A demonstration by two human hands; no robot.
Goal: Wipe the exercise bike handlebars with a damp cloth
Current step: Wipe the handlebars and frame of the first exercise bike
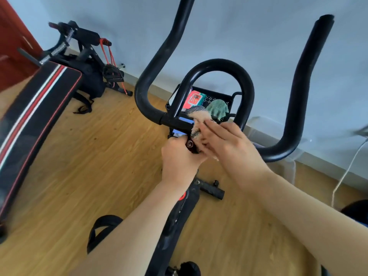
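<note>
The black exercise bike handlebars (151,76) rise in front of me, with a loop (219,65) in the middle and a curved horn on each side. My right hand (229,142) presses a beige and grey mesh cloth (197,124) against the centre bar, just right of the loop's left leg. My left hand (179,158) is closed around the bike's stem just below the bar, beside a dark red bolt (189,144). Part of the cloth is hidden under my right fingers.
A black wire basket (219,98) behind the bars holds a red pack and a green cloth (218,109). A black, red and white padded bench (35,108) stands at the left, with another exercise machine (89,56) behind it. Wooden floor, a pale wall and a white cable (346,172) at the right.
</note>
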